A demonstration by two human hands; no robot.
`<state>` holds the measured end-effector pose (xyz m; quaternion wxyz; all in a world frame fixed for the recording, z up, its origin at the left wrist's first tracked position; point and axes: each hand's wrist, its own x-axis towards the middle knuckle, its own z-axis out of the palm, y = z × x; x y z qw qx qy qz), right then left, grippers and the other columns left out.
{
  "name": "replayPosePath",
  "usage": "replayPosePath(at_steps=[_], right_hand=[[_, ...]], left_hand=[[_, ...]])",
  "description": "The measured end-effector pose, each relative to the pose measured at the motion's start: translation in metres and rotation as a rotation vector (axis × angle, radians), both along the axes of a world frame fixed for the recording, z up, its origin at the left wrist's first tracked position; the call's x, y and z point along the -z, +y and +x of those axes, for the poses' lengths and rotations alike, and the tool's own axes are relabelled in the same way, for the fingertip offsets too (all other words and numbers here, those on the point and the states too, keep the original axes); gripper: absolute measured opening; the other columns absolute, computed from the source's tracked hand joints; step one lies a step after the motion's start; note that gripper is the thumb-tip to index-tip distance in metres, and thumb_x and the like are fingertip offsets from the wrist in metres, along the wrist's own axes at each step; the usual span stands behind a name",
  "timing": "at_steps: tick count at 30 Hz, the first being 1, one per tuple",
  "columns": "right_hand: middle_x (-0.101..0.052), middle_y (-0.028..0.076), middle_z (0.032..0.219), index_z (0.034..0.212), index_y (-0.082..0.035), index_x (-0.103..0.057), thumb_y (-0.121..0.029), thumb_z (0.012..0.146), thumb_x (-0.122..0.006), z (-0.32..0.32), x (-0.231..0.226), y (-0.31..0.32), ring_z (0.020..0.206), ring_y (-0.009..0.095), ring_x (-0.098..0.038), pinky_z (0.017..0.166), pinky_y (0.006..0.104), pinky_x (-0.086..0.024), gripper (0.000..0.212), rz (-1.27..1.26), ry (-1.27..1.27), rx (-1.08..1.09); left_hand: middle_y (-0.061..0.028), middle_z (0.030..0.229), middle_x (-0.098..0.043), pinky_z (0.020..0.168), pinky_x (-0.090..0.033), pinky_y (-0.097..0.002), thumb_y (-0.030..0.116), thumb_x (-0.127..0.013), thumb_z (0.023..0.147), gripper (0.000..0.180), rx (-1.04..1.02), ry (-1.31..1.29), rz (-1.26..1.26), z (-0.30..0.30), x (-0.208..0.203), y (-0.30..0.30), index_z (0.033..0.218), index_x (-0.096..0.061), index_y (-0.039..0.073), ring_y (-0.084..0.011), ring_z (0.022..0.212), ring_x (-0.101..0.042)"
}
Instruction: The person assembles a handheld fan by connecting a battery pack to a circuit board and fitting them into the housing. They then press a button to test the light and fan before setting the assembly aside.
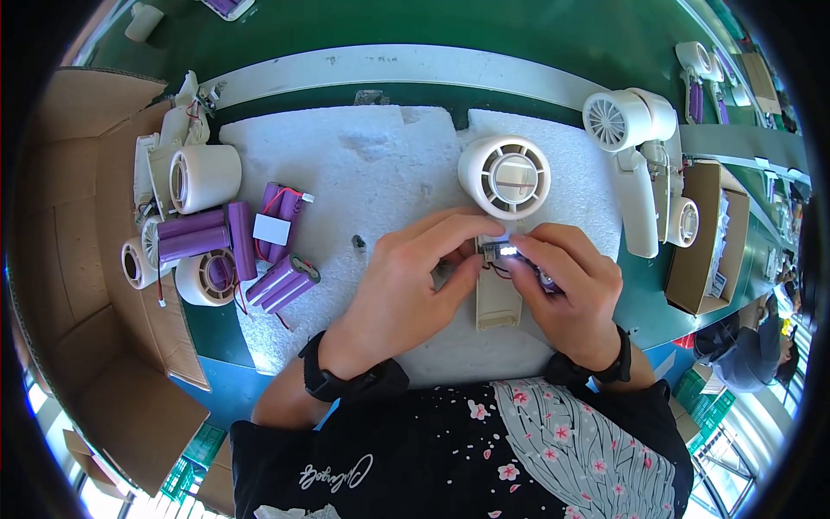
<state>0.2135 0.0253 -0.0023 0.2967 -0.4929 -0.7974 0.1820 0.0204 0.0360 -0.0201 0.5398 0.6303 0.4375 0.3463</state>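
A cream handheld fan lies in front of me, its round head [504, 177] pointing away and its open handle shell [498, 307] toward me. Over the handle, both my hands pinch a small circuit board [491, 252] with a bright white light lit on it. My left hand [393, 281] has thumb and index finger at the board's left edge. The fingers of my right hand [571, 281] are closed on its right side, near dark wires. My fingers hide part of the board and the upper handle.
White foam sheets [346, 173] cover the green bench. To the left lie purple battery packs [284, 284], fan parts [204, 177] and a large open cardboard box [69, 225]. More fan units [635, 164] and a smaller carton [699, 233] stand right. Another person [756, 355] is at far right.
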Motion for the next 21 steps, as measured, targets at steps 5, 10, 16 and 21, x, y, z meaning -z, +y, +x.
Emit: replayPosePath(at_steps=[5, 10, 16, 21], right_hand=[[-0.063, 0.006, 0.087, 0.096, -0.004, -0.069, -0.001, 0.070, -0.077, -0.001, 0.001, -0.001, 0.061, 0.019, -0.063, 0.049, 0.0282, -0.049, 0.027, 0.022, -0.010, -0.003], [-0.062, 0.006, 0.087, 0.097, -0.004, -0.069, -0.003, 0.071, -0.077, 0.000, 0.000, -0.002, 0.061, 0.018, -0.063, 0.050, 0.0285, -0.049, 0.027, 0.011, -0.051, 0.005], [-0.061, 0.006, 0.086, 0.099, -0.005, -0.069, -0.006, 0.073, -0.076, -0.005, -0.011, 0.000, 0.061, 0.019, -0.062, 0.051, 0.0289, -0.049, 0.027, -0.010, -0.159, -0.001], [-0.062, 0.008, 0.084, 0.094, -0.003, -0.069, -0.003, 0.072, -0.077, -0.002, -0.004, 0.003, 0.060, 0.020, -0.062, 0.052, 0.0275, -0.048, 0.024, -0.088, 0.006, 0.097]], left_hand=[[-0.0101, 0.086, -0.066, 0.073, -0.055, -0.0284, -0.010, -0.061, 0.081, 0.033, -0.003, 0.018, -0.021, 0.000, -0.002, -0.001, 0.111, -0.063, 0.002, -0.0156, 0.077, -0.066], [-0.0097, 0.084, -0.066, 0.074, -0.055, -0.0281, -0.009, -0.060, 0.083, 0.032, -0.012, -0.001, -0.062, 0.000, 0.002, 0.000, 0.112, -0.062, 0.002, -0.0152, 0.078, -0.067], [-0.0103, 0.085, -0.067, 0.073, -0.055, -0.0289, -0.008, -0.062, 0.082, 0.027, -0.071, 0.027, -0.044, 0.003, -0.003, -0.001, 0.106, -0.065, 0.002, -0.0169, 0.079, -0.068], [-0.0119, 0.089, -0.067, 0.071, -0.055, -0.0309, -0.008, -0.064, 0.076, 0.031, -0.043, 0.153, 0.232, 0.004, -0.002, 0.003, 0.103, -0.071, 0.008, -0.0233, 0.078, -0.068]])
